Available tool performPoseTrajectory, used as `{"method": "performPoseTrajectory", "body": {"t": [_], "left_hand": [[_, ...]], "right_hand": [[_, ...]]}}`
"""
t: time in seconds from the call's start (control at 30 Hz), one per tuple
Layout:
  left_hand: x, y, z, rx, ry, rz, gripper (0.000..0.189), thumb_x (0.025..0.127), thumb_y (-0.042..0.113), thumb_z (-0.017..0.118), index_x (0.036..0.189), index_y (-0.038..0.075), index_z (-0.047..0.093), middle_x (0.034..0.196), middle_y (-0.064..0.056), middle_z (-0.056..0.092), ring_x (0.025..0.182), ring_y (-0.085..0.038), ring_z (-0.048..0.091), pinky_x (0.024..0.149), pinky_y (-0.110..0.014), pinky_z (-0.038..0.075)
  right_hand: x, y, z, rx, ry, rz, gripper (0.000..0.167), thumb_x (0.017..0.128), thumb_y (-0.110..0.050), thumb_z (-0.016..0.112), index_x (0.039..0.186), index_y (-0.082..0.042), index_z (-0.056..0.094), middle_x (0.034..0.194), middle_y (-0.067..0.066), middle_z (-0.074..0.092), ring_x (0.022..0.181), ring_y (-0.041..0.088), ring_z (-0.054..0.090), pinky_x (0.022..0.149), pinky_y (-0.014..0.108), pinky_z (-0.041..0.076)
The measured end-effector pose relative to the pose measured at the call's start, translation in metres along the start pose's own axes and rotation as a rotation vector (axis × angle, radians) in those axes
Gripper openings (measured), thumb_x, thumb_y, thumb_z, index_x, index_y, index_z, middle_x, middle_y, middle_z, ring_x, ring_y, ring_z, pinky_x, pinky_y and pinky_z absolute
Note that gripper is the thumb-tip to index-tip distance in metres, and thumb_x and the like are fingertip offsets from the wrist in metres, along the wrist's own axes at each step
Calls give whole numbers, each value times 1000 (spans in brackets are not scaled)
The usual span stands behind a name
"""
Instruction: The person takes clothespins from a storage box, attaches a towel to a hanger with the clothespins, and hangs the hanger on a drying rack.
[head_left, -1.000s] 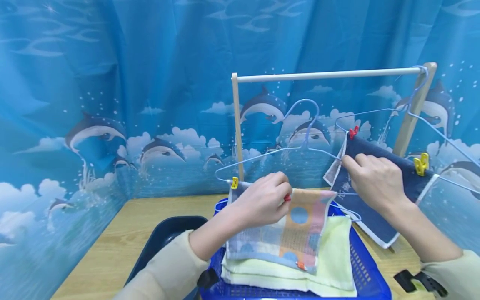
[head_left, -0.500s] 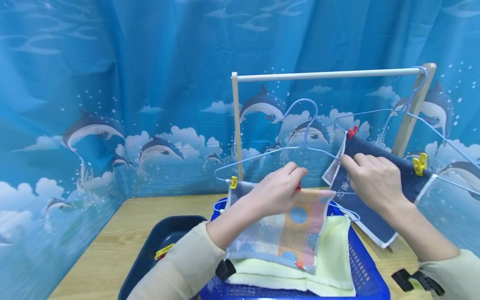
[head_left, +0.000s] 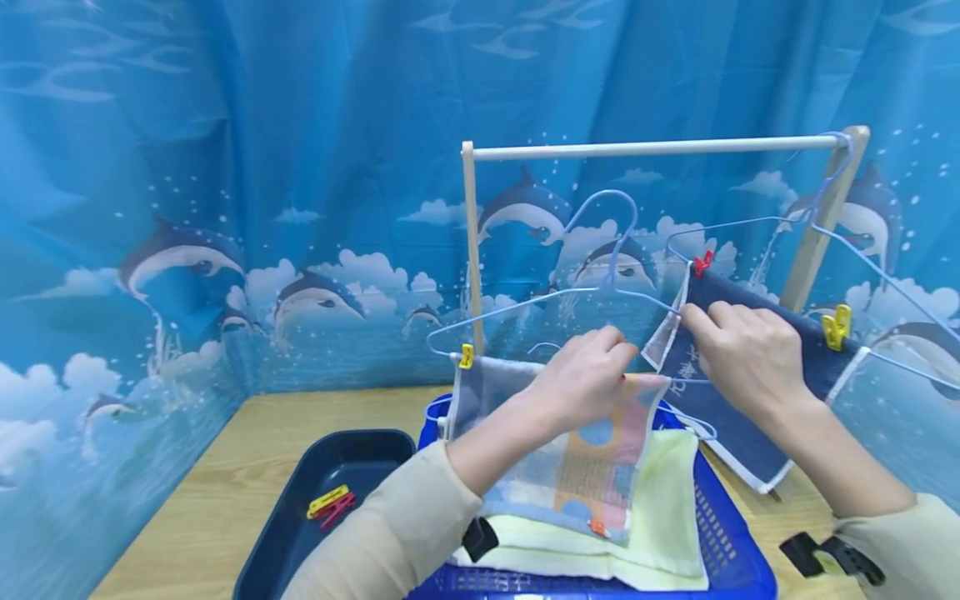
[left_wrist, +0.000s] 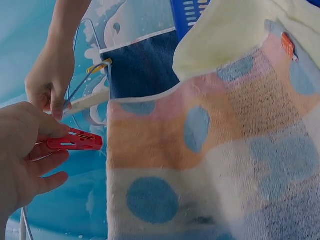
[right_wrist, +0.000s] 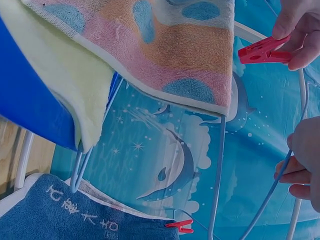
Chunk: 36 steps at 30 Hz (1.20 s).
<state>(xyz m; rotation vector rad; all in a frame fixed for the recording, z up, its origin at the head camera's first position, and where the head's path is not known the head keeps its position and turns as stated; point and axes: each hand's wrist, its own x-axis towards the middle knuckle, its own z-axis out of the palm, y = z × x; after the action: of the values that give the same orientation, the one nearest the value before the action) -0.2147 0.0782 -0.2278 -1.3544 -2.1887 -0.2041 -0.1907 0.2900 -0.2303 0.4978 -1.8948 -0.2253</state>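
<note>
The patterned towel (head_left: 597, 471), hung above the basket (head_left: 723, 521) toward the back edge of the bench (head_left: 195, 492), is judged light, limp and best held at its top hem, the red clip (left_wrist: 85, 141) being pinched by the left fingers (left_wrist: 52, 160) and the hanger (head_left: 525, 302) gripped by the right fingers (head_left: 738, 321).

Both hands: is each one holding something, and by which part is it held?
The left hand pinches a red clip by its handle end; the right hand grips a light-blue hanger by its sloping shoulder wire.

White characters (right_wrist: 82, 207) run across the dark blue towel (head_left: 742, 433) — too unclear to read surely.
</note>
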Motion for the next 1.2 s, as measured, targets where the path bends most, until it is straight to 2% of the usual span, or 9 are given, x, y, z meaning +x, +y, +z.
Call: {"method": "performPoseTrajectory", "body": {"t": [0.03, 0.13, 0.37, 0.53, 0.7, 0.83, 0.93, 1.03, 1.2], "left_hand": [[1, 1, 2, 16, 10, 9, 36, 91, 39, 55, 106, 8, 65, 92, 1, 56, 77, -8, 51, 66, -18, 42], [3, 5, 4, 61, 37, 28, 32, 92, 39, 55, 104, 11, 65, 88, 3, 57, 75, -8, 53, 64, -18, 42], [9, 15, 5, 108, 14, 2, 25, 91, 35, 58, 108, 18, 63, 89, 9, 59, 77, -4, 53, 72, -19, 42], [13, 19, 8, 112, 34, 46, 19, 89, 27, 62, 107, 20, 66, 97, 10, 64, 84, -3, 59, 77, -19, 42], [14, 20, 14, 186, 94, 123, 12, 88, 18, 60, 96, 21, 68, 87, 10, 64, 75, -3, 59, 70, -17, 41], [13, 21, 19, 281, 177, 179, 16, 85, 12, 57, 88, 23, 68, 83, 11, 63, 71, -3, 59, 67, -18, 41], [13, 22, 21, 364, 214, 193, 18, 86, 15, 55, 88, 26, 69, 84, 13, 64, 73, -2, 60, 67, -18, 41], [14, 24, 23, 415, 213, 191, 18, 88, 19, 54, 90, 28, 68, 85, 15, 64, 74, -1, 60, 65, -19, 40], [14, 24, 27, 439, 180, 179, 17, 88, 21, 54, 94, 29, 68, 87, 16, 64, 76, -1, 60, 66, -20, 41]], "right_hand": [[0, 0, 0, -1, -3, 1, 12, 79, 1, 51, 87, -2, 60, 59, 12, 50, 45, 30, 46, 39, 37, 33], [0, 0, -1, -6, -17, 3, 13, 78, 2, 53, 87, -2, 60, 60, 13, 51, 45, 29, 46, 39, 37, 33], [-1, 0, -1, -8, -25, 3, 14, 76, 2, 52, 88, -2, 60, 61, 13, 52, 46, 30, 48, 40, 38, 35], [-2, 0, -1, -7, -25, 8, 14, 77, 1, 52, 88, -3, 60, 61, 13, 52, 46, 30, 48, 40, 38, 36], [-2, 1, -2, -7, -36, 5, 15, 75, 2, 52, 87, -3, 59, 60, 12, 51, 46, 29, 46, 40, 37, 34], [-2, 1, -2, -9, -31, -3, 15, 75, 3, 51, 86, -3, 58, 59, 11, 49, 44, 28, 44, 39, 36, 33], [-1, 1, -2, -11, -29, -6, 15, 75, 3, 50, 86, -3, 58, 58, 11, 48, 44, 28, 43, 39, 36, 32], [-1, 1, -3, -14, -37, -5, 15, 75, 4, 51, 86, -2, 59, 59, 11, 48, 44, 28, 44, 39, 35, 33], [-2, 1, -3, -14, -53, 0, 16, 73, 5, 53, 87, -2, 58, 59, 11, 48, 44, 27, 44, 39, 35, 33]]}}
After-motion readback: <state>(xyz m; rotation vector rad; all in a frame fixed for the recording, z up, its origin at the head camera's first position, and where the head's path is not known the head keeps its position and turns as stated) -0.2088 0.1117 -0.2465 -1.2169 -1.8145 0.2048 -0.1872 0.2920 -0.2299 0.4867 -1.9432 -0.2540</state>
